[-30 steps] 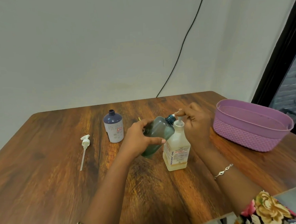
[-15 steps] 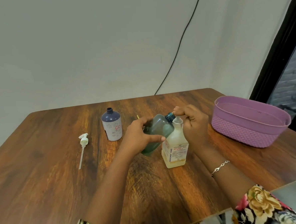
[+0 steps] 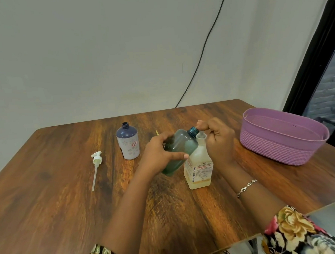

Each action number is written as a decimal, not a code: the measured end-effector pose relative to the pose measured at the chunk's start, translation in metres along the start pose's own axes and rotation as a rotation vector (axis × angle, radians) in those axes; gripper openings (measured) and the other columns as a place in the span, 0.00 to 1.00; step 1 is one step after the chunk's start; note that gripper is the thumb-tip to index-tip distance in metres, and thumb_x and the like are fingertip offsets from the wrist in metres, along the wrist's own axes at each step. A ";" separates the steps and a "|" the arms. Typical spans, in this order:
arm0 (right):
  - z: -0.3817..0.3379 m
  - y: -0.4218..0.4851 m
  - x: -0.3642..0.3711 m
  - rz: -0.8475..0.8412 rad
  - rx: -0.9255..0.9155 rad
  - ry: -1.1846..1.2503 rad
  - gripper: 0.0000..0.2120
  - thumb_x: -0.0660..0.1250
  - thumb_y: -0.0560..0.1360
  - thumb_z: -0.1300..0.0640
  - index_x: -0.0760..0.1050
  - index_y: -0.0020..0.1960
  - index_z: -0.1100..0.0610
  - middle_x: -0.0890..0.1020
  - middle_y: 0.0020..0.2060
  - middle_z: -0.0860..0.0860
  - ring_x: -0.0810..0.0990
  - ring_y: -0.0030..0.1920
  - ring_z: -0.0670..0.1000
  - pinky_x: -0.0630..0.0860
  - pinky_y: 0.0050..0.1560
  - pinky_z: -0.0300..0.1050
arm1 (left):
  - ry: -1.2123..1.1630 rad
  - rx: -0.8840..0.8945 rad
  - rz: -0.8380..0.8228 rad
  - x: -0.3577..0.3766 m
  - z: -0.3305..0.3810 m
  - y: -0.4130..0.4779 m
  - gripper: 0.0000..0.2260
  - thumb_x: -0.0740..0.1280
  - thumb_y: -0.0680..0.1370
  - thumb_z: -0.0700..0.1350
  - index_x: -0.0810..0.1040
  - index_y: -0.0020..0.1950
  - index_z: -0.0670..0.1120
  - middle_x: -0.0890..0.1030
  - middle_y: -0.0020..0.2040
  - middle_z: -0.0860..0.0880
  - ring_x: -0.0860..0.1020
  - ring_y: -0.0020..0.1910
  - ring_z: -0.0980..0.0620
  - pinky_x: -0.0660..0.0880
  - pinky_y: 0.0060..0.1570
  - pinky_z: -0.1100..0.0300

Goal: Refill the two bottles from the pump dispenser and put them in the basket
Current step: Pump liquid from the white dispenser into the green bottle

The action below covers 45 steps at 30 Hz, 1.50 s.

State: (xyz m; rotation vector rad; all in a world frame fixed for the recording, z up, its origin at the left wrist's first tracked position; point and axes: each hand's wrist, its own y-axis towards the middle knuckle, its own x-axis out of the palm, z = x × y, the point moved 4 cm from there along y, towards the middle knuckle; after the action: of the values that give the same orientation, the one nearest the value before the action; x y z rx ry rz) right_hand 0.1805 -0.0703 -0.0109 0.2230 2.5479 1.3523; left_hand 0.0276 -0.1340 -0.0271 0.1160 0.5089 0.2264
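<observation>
— Brown wooden table (image 3: pixel 50 212) against a pale wall (image 3: pixel 100 62), a black cable (image 3: pixel 203 52) running down behind the far edge. On the table?

— Near the middle, a pump dispenser (image 3: pixel 198 168), upright, with pale yellowish liquid low inside and a printed label facing front.

— And the hands?

— Left hand (image 3: pixel 158 153) wrapped round a green bottle (image 3: pixel 180 145), held off the table, tilted, open neck up and to the right, close against the dispenser's top. Right hand (image 3: pixel 220 141) clenched over the pump head, fingers curled down on it. Nozzle hidden, so no telling whether inside the neck.

— The other bottle?

— Blue bottle (image 3: pixel 128 143), upright, uncapped, left of the hands and apart from them. Farther left, a loose white pump (image 3: pixel 96 160) lying flat, tube toward the near edge.

— Basket?

— Purple basket (image 3: pixel 272 150) at the right side of the table, well apart from both bottles. Thin bracelet (image 3: pixel 246 186) on the right wrist.
</observation>
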 end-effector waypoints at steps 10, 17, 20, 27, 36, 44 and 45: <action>0.000 0.000 0.005 0.024 -0.077 -0.054 0.11 0.60 0.68 0.73 0.77 0.33 0.64 0.79 0.30 0.55 0.79 0.34 0.50 0.75 0.35 0.33 | 0.021 0.011 -0.007 -0.003 -0.003 -0.001 0.33 0.77 0.65 0.45 0.70 0.68 0.46 0.75 0.62 0.49 0.73 0.59 0.50 0.71 0.61 0.53; 0.000 0.010 -0.001 -0.009 0.020 0.056 0.13 0.58 0.68 0.73 0.80 0.36 0.64 0.81 0.33 0.53 0.81 0.37 0.50 0.74 0.39 0.28 | 0.020 0.016 -0.006 -0.003 0.004 -0.002 0.33 0.77 0.65 0.45 0.70 0.68 0.47 0.74 0.62 0.49 0.73 0.58 0.51 0.72 0.60 0.53; -0.003 0.023 -0.005 -0.074 0.031 -0.020 0.12 0.58 0.67 0.70 0.80 0.36 0.64 0.82 0.33 0.55 0.80 0.36 0.52 0.73 0.36 0.29 | 0.041 0.029 -0.005 -0.008 0.007 0.000 0.33 0.77 0.65 0.46 0.70 0.68 0.47 0.74 0.63 0.48 0.73 0.59 0.49 0.73 0.60 0.50; 0.007 0.001 0.006 0.041 -0.031 0.035 0.12 0.56 0.68 0.68 0.76 0.32 0.64 0.78 0.30 0.54 0.80 0.34 0.53 0.76 0.34 0.40 | 0.049 0.026 -0.028 -0.001 0.001 0.000 0.33 0.77 0.65 0.46 0.70 0.68 0.46 0.75 0.63 0.48 0.73 0.59 0.50 0.72 0.61 0.54; 0.003 0.021 -0.001 -0.033 0.036 0.021 0.13 0.57 0.67 0.71 0.79 0.34 0.63 0.80 0.31 0.52 0.80 0.36 0.46 0.74 0.36 0.29 | 0.033 0.040 -0.006 -0.008 0.007 0.003 0.33 0.77 0.65 0.45 0.70 0.69 0.46 0.75 0.63 0.49 0.73 0.59 0.49 0.73 0.61 0.50; 0.020 -0.005 0.003 0.063 0.016 0.118 0.14 0.59 0.68 0.77 0.79 0.38 0.64 0.80 0.35 0.51 0.80 0.40 0.42 0.77 0.43 0.36 | 0.007 0.013 -0.019 0.001 0.002 0.000 0.33 0.77 0.64 0.45 0.71 0.67 0.46 0.76 0.61 0.48 0.73 0.59 0.49 0.73 0.61 0.48; 0.017 -0.005 0.003 0.060 0.027 0.128 0.14 0.59 0.68 0.75 0.80 0.39 0.63 0.80 0.35 0.51 0.80 0.41 0.42 0.78 0.44 0.37 | 0.002 0.012 -0.018 0.001 0.002 -0.001 0.33 0.77 0.64 0.46 0.71 0.68 0.45 0.76 0.61 0.48 0.74 0.59 0.49 0.73 0.61 0.48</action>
State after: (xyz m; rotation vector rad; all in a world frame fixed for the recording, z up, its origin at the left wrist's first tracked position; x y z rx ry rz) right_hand 0.1827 -0.0591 -0.0247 0.2259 2.6858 1.3969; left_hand 0.0296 -0.1345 -0.0264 0.1226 0.5134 0.2065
